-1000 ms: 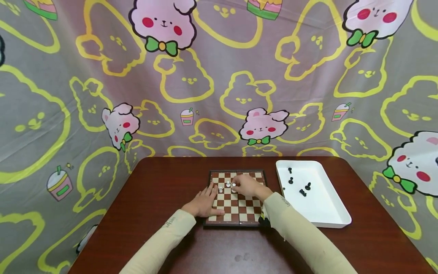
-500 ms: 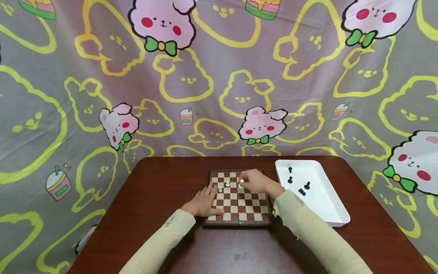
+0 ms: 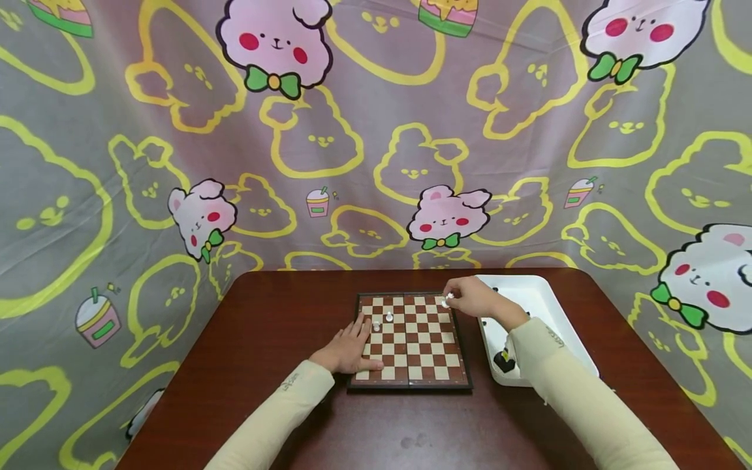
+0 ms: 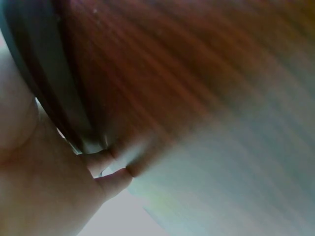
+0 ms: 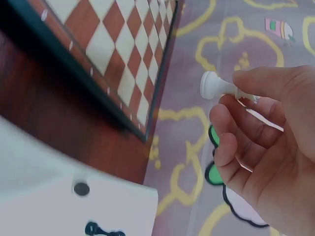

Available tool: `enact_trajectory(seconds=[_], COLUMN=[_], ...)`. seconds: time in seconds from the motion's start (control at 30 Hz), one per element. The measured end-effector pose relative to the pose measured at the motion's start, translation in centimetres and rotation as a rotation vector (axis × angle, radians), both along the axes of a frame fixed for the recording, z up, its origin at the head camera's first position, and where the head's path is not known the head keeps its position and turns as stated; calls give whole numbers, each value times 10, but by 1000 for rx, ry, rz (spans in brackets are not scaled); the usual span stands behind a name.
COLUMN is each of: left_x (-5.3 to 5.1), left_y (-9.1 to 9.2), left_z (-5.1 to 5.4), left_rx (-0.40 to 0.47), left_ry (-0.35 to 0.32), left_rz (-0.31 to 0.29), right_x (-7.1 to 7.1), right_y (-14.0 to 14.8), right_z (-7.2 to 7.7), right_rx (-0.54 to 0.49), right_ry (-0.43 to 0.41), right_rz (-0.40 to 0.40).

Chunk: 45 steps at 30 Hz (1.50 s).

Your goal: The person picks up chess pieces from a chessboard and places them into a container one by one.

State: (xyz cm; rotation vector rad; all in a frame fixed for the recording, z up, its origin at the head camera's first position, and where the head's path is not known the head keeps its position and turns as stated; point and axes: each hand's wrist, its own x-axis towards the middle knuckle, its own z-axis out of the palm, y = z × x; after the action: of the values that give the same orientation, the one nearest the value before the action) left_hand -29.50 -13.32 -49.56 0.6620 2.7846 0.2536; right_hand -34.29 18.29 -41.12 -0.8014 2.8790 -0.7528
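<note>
My left hand (image 3: 348, 349) rests on the left edge of the chessboard (image 3: 429, 352), its fingers straight and the thumb out over the near squares. In the left wrist view, the hand (image 4: 44, 191) lies against the board's dark rim (image 4: 54, 73). My right hand (image 3: 478, 300) pinches a white chess piece (image 5: 214, 84) by its upper part, base pointing away from the palm, above the board's far right corner. The fingers hide its top, so its exact kind cannot be told. Two small white chess pieces, one nearer (image 3: 376, 326) and one farther (image 3: 389, 316), stand on the board's left half.
A white tray (image 3: 555, 313) stands right of the board, partly covered by my right forearm. Black chess pieces lie in it, one of them (image 5: 103, 230) visible in the right wrist view. A patterned cloth (image 3: 352, 150) hangs behind and beside the brown table (image 3: 270, 313).
My right hand has carried the white chess piece rightward from the board's left half, across the right half, to its far right corner. The left hand stays in place.
</note>
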Motion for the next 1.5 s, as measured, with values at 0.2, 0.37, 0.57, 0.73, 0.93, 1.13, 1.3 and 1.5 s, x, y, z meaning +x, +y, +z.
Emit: enact_trajectory(seconds=[0.2,0.37,0.57,0.73,0.93,1.13,1.3,1.5], left_x=[0,0,0,0,0,1,0,0], left_y=[0,0,0,0,0,0,0,0], left_z=[-1,-3,-3,-4,-4,-2,-2,-2], left_rx=[5,3,5,-3,-9,-7,-14,-20], left_ry=[10,14,15,19,24,21,17,15], left_rz=[-3,-7,-3,-4,-8,-10,-3,-2], right_x=[-3,-1,-3,-3,-1,-2,-2,1], right_y=[26,44,66,84,102,118,127,134], right_z=[3,7,6,4,3,-6,-12,-16], right_rx=[-8,-8,-2,12,19,52,58,67], right_ry=[-9,-30,42,35,20,22,-8,-41], right_rz=[-39,-74,-88,-109,-125,-160,-197,-215])
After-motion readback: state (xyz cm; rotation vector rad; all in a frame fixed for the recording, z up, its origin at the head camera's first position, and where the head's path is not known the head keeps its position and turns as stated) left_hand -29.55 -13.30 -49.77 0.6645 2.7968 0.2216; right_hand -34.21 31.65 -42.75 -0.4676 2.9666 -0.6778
